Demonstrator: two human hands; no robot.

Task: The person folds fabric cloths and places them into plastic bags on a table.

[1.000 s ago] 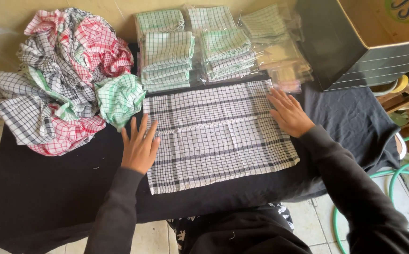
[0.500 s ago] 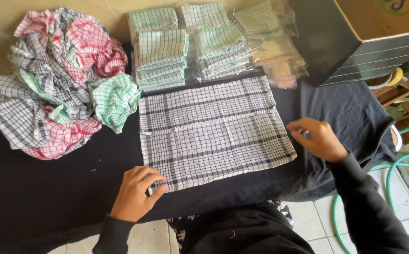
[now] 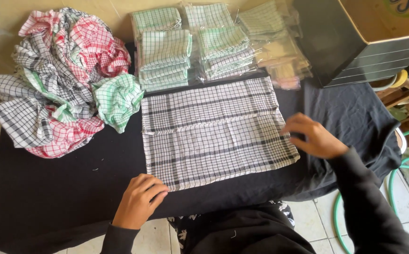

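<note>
The black-and-white checked cloth (image 3: 216, 131) lies flat on the black table cover (image 3: 49, 188), in front of me. If I tug one corner too hard, I think the cloth could slide and go crooked or bunch up. My left hand (image 3: 138, 200) touches the near left corner, fingers bent and loose, maybe starting to pinch it. My right hand (image 3: 315, 136) touches the right edge, fingers curled, holding nothing that I can see.

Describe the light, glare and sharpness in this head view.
Head view: soft, even daylight with faint shadows; glare glints on the plastic-wrapped cloth packs; the checked cloth is sharp; the right hand is slightly motion-blurred, the left hand crisper.
</note>
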